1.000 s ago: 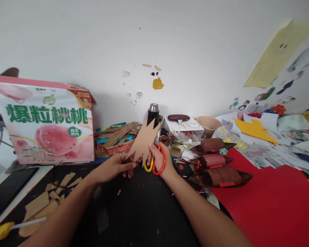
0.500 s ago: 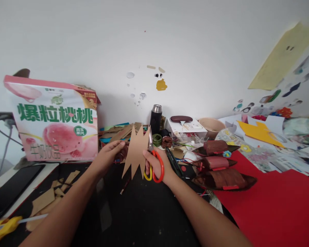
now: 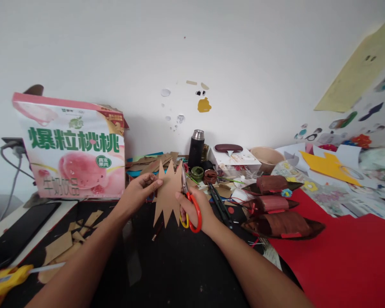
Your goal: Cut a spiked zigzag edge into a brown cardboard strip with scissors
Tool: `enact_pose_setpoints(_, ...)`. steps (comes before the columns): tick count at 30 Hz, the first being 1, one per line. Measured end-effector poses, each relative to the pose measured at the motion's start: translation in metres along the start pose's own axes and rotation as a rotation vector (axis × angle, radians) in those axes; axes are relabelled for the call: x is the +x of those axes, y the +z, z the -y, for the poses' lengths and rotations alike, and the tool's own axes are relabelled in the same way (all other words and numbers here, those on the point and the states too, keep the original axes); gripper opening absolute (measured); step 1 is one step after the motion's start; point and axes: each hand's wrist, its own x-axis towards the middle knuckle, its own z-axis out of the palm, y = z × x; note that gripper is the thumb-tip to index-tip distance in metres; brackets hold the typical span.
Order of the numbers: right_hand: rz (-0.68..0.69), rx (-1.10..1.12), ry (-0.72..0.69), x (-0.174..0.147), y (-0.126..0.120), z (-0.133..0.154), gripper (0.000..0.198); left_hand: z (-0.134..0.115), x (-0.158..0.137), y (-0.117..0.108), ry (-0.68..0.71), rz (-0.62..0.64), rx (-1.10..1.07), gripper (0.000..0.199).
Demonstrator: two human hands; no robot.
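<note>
My right hand (image 3: 197,209) grips scissors (image 3: 195,214) with orange and yellow handles, their blades pointing up along the right edge of a brown cardboard piece (image 3: 169,192). The right thumb also presses on the cardboard's face. Zigzag points run along the top and bottom of this piece, which is held upright above the black table. At its left edge, my left hand (image 3: 143,192) has closed, thumb lapping onto the cardboard and fingers curled, their tips partly hidden.
Cardboard scraps (image 3: 62,248) and a yellow glue gun (image 3: 9,280) lie at left, before a pink drink box (image 3: 77,149). A black thermos (image 3: 196,149) stands behind. Brown boat-shaped crafts (image 3: 282,224) and red paper (image 3: 340,256) are at right.
My left hand has moved from just beside the cardboard onto its left edge. The cardboard and scissors have dropped slightly in view, and the whole scene has shifted a little to the right.
</note>
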Motion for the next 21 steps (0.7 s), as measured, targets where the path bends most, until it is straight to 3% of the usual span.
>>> enact_pose_setpoints(9,-0.014,0.031,-0.003,0.002,-0.002,-0.008,0.033,0.006,0.001,0.001,0.063,-0.015,0.072,0.053)
enact_pose_setpoints(17,-0.002,0.029,0.0,0.001,-0.002,-0.007,0.035,0.012,0.006,-0.004,0.022,-0.088,-0.09,0.054)
enact_pose_setpoints(21,-0.007,0.021,-0.003,0.002,-0.002,-0.009,0.035,0.01,0.005,-0.005,0.02,-0.054,-0.111,0.054)
